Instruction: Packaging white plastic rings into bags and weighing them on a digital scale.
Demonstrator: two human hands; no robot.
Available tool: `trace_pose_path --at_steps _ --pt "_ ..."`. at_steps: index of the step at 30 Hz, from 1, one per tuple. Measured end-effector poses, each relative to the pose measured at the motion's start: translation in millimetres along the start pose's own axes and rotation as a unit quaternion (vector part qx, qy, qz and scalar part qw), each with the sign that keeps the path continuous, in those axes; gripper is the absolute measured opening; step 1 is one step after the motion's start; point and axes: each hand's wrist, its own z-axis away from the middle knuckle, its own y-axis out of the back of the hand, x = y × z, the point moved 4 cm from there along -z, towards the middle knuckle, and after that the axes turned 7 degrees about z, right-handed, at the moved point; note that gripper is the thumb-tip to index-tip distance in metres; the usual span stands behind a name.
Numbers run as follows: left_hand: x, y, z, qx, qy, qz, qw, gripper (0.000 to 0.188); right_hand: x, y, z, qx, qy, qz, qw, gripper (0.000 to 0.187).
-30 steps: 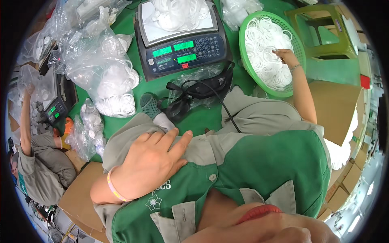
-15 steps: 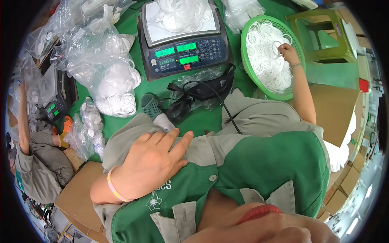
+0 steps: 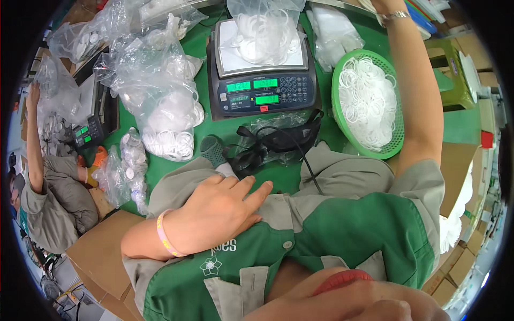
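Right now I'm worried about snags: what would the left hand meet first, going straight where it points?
The left hand would probably meet the black cable first, though depth is unclear.

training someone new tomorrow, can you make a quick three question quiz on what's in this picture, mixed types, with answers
1. True or false: the green basket is to the right of the scale in the picture.

2. Which of these is on the scale?
A) a cardboard box
B) a plastic bag of white rings
C) a green stool

3. Where is the person's right hand?

Key:
1. True.
2. B.
3. At the picture's upper edge, partly cut off, beyond the basket.
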Motion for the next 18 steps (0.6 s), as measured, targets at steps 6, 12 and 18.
trace_pose_path --at_steps 6,12,18 --pt "0 1 6 0.017 -0.016 0.009 1.0 0.058 10 3 28 0.009 0.024 0.005 1.0 0.018" --pt "-7 1 10 0.011 0.019 0.01 1.0 0.059 164 50 110 -0.03 -0.056 0.299 0.952 0.023" --pt "-12 14 0 0.021 0.06 0.024 0.998 0.058 340 80 231 -0.103 -0.36 0.248 0.894 0.038"
